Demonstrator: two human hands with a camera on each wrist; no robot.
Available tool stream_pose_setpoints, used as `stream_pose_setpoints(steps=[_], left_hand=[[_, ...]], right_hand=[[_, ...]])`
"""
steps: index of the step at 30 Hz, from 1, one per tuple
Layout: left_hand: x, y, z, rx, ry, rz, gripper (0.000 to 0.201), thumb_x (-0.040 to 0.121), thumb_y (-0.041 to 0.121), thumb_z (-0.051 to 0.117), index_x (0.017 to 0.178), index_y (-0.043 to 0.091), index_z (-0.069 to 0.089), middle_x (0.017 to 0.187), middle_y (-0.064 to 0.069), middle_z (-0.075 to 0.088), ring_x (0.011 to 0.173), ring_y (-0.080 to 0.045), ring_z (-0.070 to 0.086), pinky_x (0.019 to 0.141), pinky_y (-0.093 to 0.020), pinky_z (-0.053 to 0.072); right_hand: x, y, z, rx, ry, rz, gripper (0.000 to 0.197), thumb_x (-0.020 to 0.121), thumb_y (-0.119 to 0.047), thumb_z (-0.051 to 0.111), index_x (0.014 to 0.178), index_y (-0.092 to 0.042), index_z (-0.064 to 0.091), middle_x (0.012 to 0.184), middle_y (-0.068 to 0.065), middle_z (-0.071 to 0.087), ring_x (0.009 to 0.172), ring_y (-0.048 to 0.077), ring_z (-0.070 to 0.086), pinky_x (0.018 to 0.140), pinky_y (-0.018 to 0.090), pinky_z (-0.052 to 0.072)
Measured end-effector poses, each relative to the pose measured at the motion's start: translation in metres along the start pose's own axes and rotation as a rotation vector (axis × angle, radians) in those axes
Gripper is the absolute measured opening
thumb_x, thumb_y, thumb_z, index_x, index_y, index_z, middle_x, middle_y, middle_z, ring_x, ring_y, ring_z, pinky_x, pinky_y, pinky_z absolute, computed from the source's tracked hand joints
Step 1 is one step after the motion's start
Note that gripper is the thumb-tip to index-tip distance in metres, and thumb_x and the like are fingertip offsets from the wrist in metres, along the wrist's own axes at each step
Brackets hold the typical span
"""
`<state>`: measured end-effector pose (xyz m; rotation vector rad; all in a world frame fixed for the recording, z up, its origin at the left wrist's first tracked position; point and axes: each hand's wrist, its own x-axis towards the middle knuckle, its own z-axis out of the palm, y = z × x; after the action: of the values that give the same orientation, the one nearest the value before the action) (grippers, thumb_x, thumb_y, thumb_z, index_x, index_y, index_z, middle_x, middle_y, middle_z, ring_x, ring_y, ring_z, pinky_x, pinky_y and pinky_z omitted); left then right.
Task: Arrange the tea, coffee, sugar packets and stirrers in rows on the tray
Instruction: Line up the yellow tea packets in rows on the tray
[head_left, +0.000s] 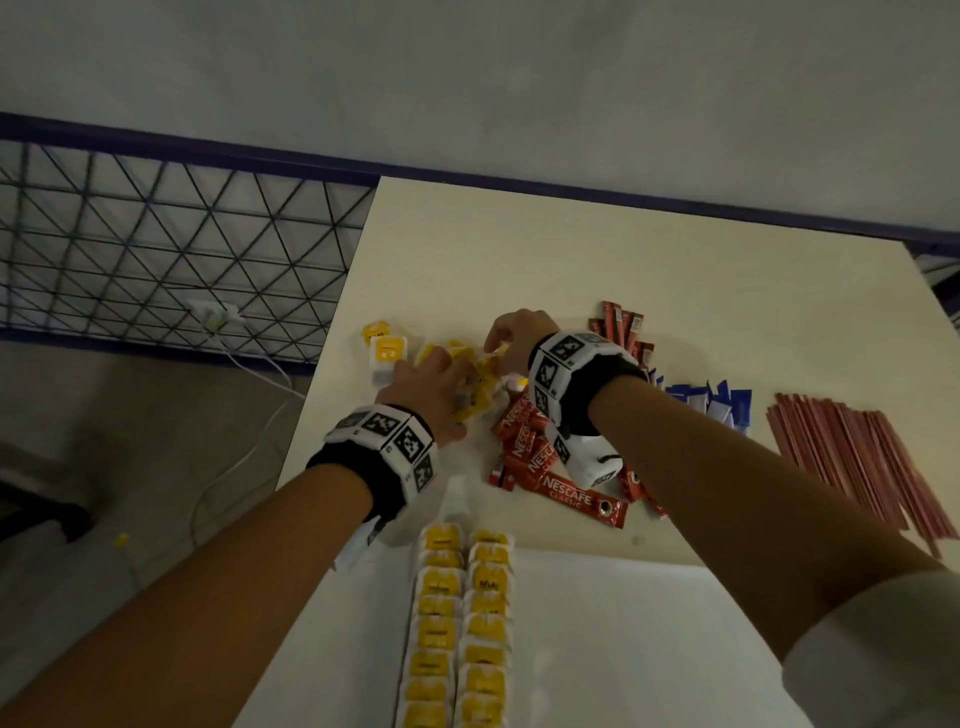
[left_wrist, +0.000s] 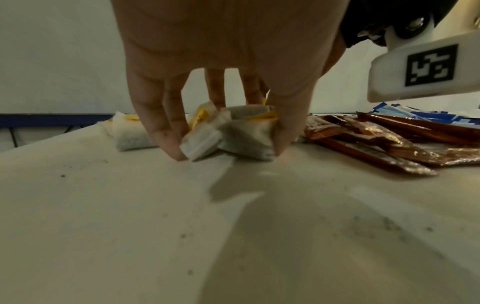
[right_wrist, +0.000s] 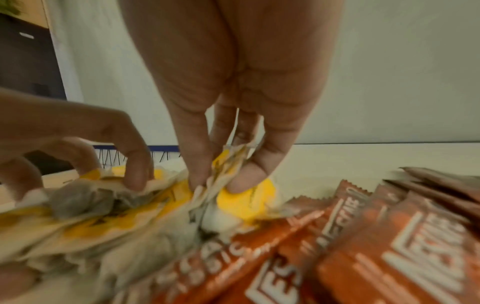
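At twelve o'clock from the tray (head_left: 623, 623), on the cream table (head_left: 519, 249), both of my hands work in the loose heap of tea bags (head_left: 475, 384). My left hand (head_left: 423, 387) comes down on the heap from its seven o'clock side, fingers curled over several bags, the thumb and a finger squeezing a small bunch against the tabletop. My right hand (head_left: 514, 340) reaches in from the three o'clock side and pinches the paper edge of one tea bag (right_wrist: 228, 164) between thumb and fingertips, lifting it a little off the heap. Two more white and yellow tea bags (head_left: 384, 345) lie apart at nine o'clock from the heap. Red coffee sticks (head_left: 550, 462) sprawl at five o'clock from the heap, partly under my right wrist, with another bunch of red sticks (head_left: 621, 325) at two o'clock. Blue and white sugar packets (head_left: 711, 405) sit at three o'clock, and beyond them, farther the same way, lies a fan of reddish stirrers (head_left: 852, 457). On the tray, two straight rows of yellow tea bags (head_left: 460, 623) run side by side from twelve toward six o'clock.
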<state>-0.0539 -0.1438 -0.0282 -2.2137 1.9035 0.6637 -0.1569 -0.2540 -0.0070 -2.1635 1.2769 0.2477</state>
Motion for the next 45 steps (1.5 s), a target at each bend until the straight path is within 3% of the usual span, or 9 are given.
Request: stream_pose_setpoints(steps=[4,13,19,22,26,31,34,41,45], left_hand=[[-0.01,0.0,-0.002,-0.177,0.114,0.047,0.045,0.085,0.014,0.059,0.126,0.011,0.041,0.129,-0.01,0.038,0.108,-0.032,0.05,0.082,-0.036,0.04],[-0.049,-0.02,-0.014,-1.057,0.176,-0.179,0.011,0.092,0.012,0.054,0.101,0.017,0.05,0.091,-0.011,0.056,0.074,-0.024,0.057,0.052,-0.025,0.051],[-0.071,-0.022,-0.018,-1.568,0.099,-0.416,0.007,0.089,0.008,0.052,0.088,0.013,0.056,0.061,-0.009,0.045,0.048,-0.018,0.038,0.04,-0.015,0.032],[-0.085,-0.019,-0.02,-1.621,-0.007,-0.447,0.023,0.091,0.035,0.052,0.078,0.015,0.055,0.055,-0.005,0.051,0.05,-0.017,0.042,0.044,-0.017,0.034],[-0.114,-0.008,-0.022,-1.692,-0.093,-0.369,0.044,0.091,0.054,0.04,0.086,0.014,0.058,0.075,-0.007,0.059,0.062,-0.02,0.054,0.057,-0.024,0.041],[-0.157,0.011,-0.01,-1.789,-0.278,-0.226,0.067,0.089,0.059,0.034,0.061,0.013,0.074,0.059,-0.009,0.065,0.043,-0.022,0.059,0.044,-0.022,0.045],[-0.176,0.009,0.005,-1.796,-0.383,-0.212,0.067,0.084,0.066,0.036,0.076,0.008,0.07,0.071,-0.013,0.067,0.052,-0.026,0.061,0.051,-0.022,0.043],[-0.205,0.005,0.026,-1.944,-0.292,-0.194,0.05,0.09,0.053,0.041,0.081,0.012,0.068,0.066,-0.005,0.064,0.055,-0.018,0.06,0.049,-0.023,0.05],[-0.213,0.001,0.036,-1.981,-0.241,-0.236,0.051,0.094,0.052,0.036,0.081,0.01,0.061,0.061,-0.005,0.058,0.049,-0.014,0.053,0.045,-0.016,0.043]], right_hand=[[-0.017,-0.008,-0.006,0.061,0.015,-0.032,0.022,0.086,-0.005,0.061,0.106,-0.007,0.066,0.076,-0.006,0.052,0.086,0.018,0.051,0.057,0.019,0.041],[-0.061,0.004,-0.026,0.296,0.14,-0.044,0.018,0.08,-0.008,0.068,0.098,-0.009,0.068,0.092,0.001,0.058,0.059,0.005,0.05,0.04,0.003,0.037],[-0.105,-0.007,-0.035,0.437,0.081,-0.121,0.018,0.077,-0.007,0.072,0.095,-0.009,0.068,0.079,-0.004,0.06,0.066,0.008,0.057,0.053,0.009,0.048],[-0.13,-0.026,-0.034,0.438,-0.038,-0.212,0.015,0.077,-0.007,0.072,0.087,-0.016,0.066,0.084,-0.002,0.062,0.064,0.002,0.056,0.057,0.007,0.047],[-0.159,-0.054,-0.025,0.548,-0.265,-0.256,0.018,0.078,-0.002,0.069,0.077,-0.019,0.063,0.068,-0.01,0.063,0.055,-0.004,0.059,0.053,0.01,0.048],[-0.178,-0.073,0.003,0.629,-0.498,-0.219,0.021,0.083,0.009,0.058,0.079,-0.012,0.059,0.07,0.001,0.063,0.055,0.002,0.062,0.052,0.013,0.051],[-0.187,-0.076,0.018,0.54,-0.421,-0.207,0.021,0.081,0.004,0.063,0.078,-0.016,0.06,0.072,0.003,0.058,0.061,0.008,0.059,0.056,0.013,0.049],[-0.213,-0.086,0.043,0.449,-0.121,-0.18,0.029,0.081,-0.014,0.069,0.107,-0.014,0.055,0.085,-0.001,0.057,0.068,0.009,0.055,0.063,0.019,0.049],[-0.234,-0.089,0.064,0.389,0.098,-0.186,0.029,0.078,-0.032,0.072,0.1,-0.022,0.056,0.082,-0.009,0.05,0.072,0.007,0.049,0.064,0.018,0.041]])
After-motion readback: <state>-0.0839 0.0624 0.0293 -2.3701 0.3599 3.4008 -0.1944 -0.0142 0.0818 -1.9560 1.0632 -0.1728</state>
